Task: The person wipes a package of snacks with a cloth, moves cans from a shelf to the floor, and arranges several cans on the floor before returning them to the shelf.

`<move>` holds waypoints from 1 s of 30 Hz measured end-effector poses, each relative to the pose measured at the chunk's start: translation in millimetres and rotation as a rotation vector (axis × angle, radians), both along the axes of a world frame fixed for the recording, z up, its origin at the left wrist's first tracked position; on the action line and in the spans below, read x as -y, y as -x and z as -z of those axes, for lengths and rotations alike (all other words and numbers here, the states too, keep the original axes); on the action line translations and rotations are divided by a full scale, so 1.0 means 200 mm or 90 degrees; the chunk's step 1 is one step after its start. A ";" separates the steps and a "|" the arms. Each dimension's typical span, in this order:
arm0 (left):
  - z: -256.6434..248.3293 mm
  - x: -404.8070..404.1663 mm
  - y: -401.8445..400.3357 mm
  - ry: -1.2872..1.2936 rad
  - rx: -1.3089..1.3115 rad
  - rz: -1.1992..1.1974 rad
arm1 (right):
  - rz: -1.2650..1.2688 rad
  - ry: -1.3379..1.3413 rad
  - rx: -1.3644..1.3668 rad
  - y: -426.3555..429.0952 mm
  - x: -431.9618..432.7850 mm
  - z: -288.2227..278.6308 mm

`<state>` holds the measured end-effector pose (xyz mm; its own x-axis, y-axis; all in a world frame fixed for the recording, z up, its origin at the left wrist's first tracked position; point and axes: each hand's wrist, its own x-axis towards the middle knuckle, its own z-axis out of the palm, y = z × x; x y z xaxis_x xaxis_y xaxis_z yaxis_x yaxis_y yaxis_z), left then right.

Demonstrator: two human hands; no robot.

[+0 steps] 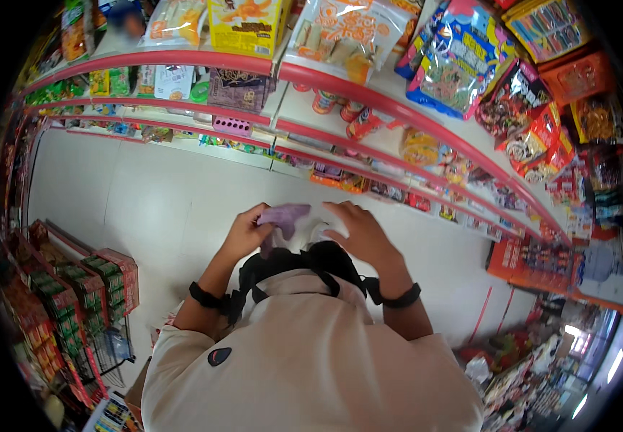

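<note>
A crumpled purple cloth (285,218) is gripped between the thumb and fingers of my left hand (246,232), and part of it hangs toward my waist. My right hand (364,233) is held a short way to the right of the cloth, fingers apart and holding nothing. Both hands are in front of my body, over the pale tiled floor (149,183). A black strap circles each forearm. What lies directly under the cloth is partly hidden by it and my clothing.
Curved shelves with red edges (376,97) carry packaged snacks ahead of me. Stacked cartons of green packs (109,281) stand at left near a black wire rack (111,345). An orange display box (527,259) is at right, with piled goods (527,378) behind it.
</note>
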<state>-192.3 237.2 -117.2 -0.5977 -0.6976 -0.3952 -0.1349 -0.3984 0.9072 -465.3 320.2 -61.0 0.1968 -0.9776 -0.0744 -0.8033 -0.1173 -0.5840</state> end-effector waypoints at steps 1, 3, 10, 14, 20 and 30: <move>0.09 0.02 -0.04 0.014 0.010 -0.012 | 0.040 -0.028 0.013 0.05 -0.02 0.04; 0.24 0.05 -0.07 0.102 0.018 -0.097 | 0.121 -0.083 0.006 0.16 -0.08 0.15; 0.41 0.17 -0.06 -0.128 -0.006 -0.296 | 0.196 -0.055 -0.070 0.61 0.01 0.56; 0.69 0.27 -0.07 -0.096 0.065 -0.356 | 0.321 0.170 -0.167 0.75 0.34 0.90; 1.06 0.54 0.19 0.203 0.047 -0.412 | 0.394 0.370 -0.350 0.84 0.59 1.37; 1.49 1.24 0.51 1.059 0.197 -0.310 | 0.361 0.490 -0.400 0.95 0.62 1.51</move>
<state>-294.9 -11.5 -414.2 -0.2789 -0.5179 0.8087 -0.5264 0.7868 0.3223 -656.2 196.5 -363.3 -0.1475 -0.7429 0.6530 -0.9791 0.2030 0.0098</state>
